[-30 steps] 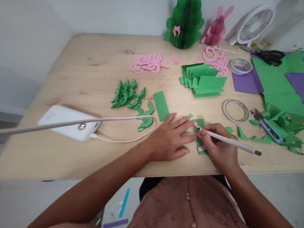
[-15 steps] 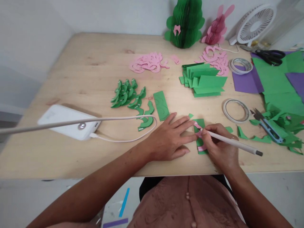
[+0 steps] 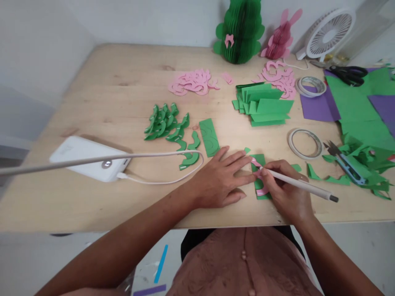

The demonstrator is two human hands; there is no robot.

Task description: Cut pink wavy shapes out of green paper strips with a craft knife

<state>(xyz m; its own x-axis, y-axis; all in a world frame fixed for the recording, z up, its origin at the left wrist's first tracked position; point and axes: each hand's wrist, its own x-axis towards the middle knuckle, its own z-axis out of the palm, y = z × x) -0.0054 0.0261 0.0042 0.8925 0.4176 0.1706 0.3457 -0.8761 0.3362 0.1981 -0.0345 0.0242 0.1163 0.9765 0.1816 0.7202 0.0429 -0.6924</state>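
My left hand (image 3: 220, 179) lies flat with its fingers spread, the fingertips pressing on a pink curved paper cutout (image 3: 261, 191). Under that cutout is a green paper strip (image 3: 259, 159), partly hidden by both hands. My right hand (image 3: 288, 189) grips a white pen (image 3: 305, 185) with a dark end, its tip at the pink cutout's edge. Just beyond my left fingers rests another green strip (image 3: 209, 137) with curved lines drawn on it. Several green curved cutouts (image 3: 163, 121) are heaped to the left of that strip.
Folded green strips (image 3: 265, 105) and pink paper cutouts (image 3: 193, 81) lie farther back. On the right are a tape roll (image 3: 305, 144), blue snips (image 3: 347, 164), green scraps and black scissors (image 3: 348, 74). A white power bank (image 3: 89, 158) with a cable (image 3: 154, 153) occupies the left. Behind stands a fan (image 3: 330, 33).
The view has shifted very slightly. Both hands keep nearly the same place, the pen tip staying at the pink cutout.
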